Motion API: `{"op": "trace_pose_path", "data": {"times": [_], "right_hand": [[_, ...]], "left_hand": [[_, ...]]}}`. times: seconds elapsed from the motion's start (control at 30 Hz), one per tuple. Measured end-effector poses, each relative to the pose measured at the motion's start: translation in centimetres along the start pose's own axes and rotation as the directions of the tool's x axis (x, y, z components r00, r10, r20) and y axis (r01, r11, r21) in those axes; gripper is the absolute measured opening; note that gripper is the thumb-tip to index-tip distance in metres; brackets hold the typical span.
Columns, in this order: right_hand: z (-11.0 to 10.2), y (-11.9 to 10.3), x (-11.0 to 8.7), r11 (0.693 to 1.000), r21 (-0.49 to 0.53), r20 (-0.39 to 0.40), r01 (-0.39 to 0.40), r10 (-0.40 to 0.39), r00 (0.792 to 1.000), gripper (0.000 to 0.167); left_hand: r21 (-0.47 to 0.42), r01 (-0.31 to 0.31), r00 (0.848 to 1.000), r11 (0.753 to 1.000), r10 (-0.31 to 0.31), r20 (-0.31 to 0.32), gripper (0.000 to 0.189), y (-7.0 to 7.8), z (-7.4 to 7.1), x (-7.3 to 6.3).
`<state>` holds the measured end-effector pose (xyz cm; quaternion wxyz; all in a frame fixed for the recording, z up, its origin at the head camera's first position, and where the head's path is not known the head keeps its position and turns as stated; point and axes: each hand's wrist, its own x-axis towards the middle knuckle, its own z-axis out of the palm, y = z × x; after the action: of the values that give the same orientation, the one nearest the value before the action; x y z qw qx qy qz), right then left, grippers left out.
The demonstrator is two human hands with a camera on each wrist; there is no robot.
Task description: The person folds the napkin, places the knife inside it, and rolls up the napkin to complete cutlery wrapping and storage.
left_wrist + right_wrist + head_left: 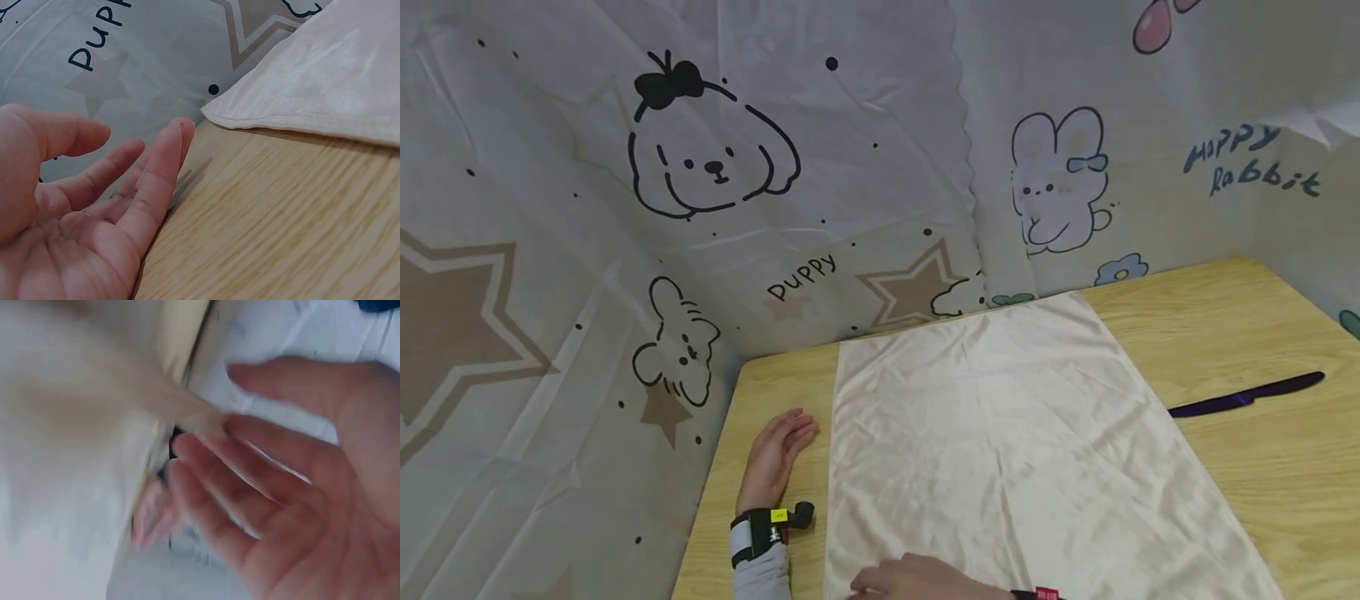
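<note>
A cream satin cloth (985, 425) lies spread over the table, with faint creases. Left of it, my left hand (778, 454) rests on its side on the wood, fingers loosely extended and holding nothing; the left wrist view shows its palm (94, 244) and the cloth's far left corner (231, 115) beyond. My right hand (917, 579) is over the cloth's near part, cut off by the bottom of the head view. In the blurred right wrist view its fingers (231, 481) are spread, thumb apart, beside the cloth's edge (181, 409); whether they touch cannot be told.
A dark purple knife (1247, 396) lies on the table (1292, 475) to the right, its left end at the cloth's edge. Printed fabric walls (865, 125) with puppy and rabbit drawings surround the table at the back and sides.
</note>
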<state>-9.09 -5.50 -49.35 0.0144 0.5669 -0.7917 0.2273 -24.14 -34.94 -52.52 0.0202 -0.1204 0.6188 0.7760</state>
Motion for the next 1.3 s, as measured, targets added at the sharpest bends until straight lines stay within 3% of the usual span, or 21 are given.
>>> {"op": "trace_pose_path", "data": {"times": [0.07, 0.17, 0.27, 0.5, 0.63, 0.87, 1.03, 1.23, 1.3], "right_hand": [[-2.5, 0.7, -0.2, 0.996, 0.068, -0.037, -0.051, 0.054, 0.998, 0.028], [-5.0, 2.7, -1.2, 0.994, 0.047, -0.182, -0.094, 0.101, 0.978, 0.031], [-6.5, 5.6, -2.3, 0.990, 0.057, -0.262, -0.130, 0.140, 0.955, 0.031], [-9.5, 12.7, -4.5, 0.984, 0.037, -0.313, -0.173, 0.176, 0.933, 0.032], [-11.1, 17.0, -6.1, 0.959, 0.075, -0.359, -0.275, 0.283, 0.890, 0.035], [-13.2, 23.5, -9.4, 0.858, 0.189, -0.363, -0.477, 0.513, 0.778, 0.039], [-14.8, 26.5, -11.3, 0.769, 0.268, -0.277, -0.580, 0.638, 0.718, 0.045], [-16.2, 29.2, -13.3, 0.625, 0.355, -0.153, -0.696, 0.773, 0.616, 0.052], [-16.6, 29.9, -14.1, 0.600, 0.363, -0.130, -0.713, 0.790, 0.599, 0.053]], "left_hand": [[-0.006, -0.004, 1.000, 1.000, 0.004, -0.003, 0.037, 0.0, 0.0, 0.0], [0.002, -0.021, 1.000, 1.000, 0.021, -0.008, 0.036, 0.0, -0.1, 0.1], [0.013, -0.028, 1.000, 1.000, 0.028, -0.014, 0.035, 0.0, -0.1, 0.3], [0.051, -0.024, 0.999, 0.998, 0.026, -0.040, 0.035, 0.0, -0.2, 0.2], [0.044, -0.033, 0.999, 0.999, 0.034, -0.037, 0.035, -0.2, -0.3, 0.1], [0.045, -0.031, 0.999, 0.999, 0.032, -0.025, 0.037, -0.5, -0.5, 0.0], [0.048, -0.035, 0.999, 0.998, 0.036, -0.021, 0.037, -0.4, -0.4, 0.0], [0.034, -0.042, 0.999, 0.999, 0.042, -0.005, 0.036, -0.3, -0.1, 0.0], [0.024, -0.044, 0.999, 0.999, 0.044, 0.007, 0.036, -0.3, 0.0, 0.0]]}}
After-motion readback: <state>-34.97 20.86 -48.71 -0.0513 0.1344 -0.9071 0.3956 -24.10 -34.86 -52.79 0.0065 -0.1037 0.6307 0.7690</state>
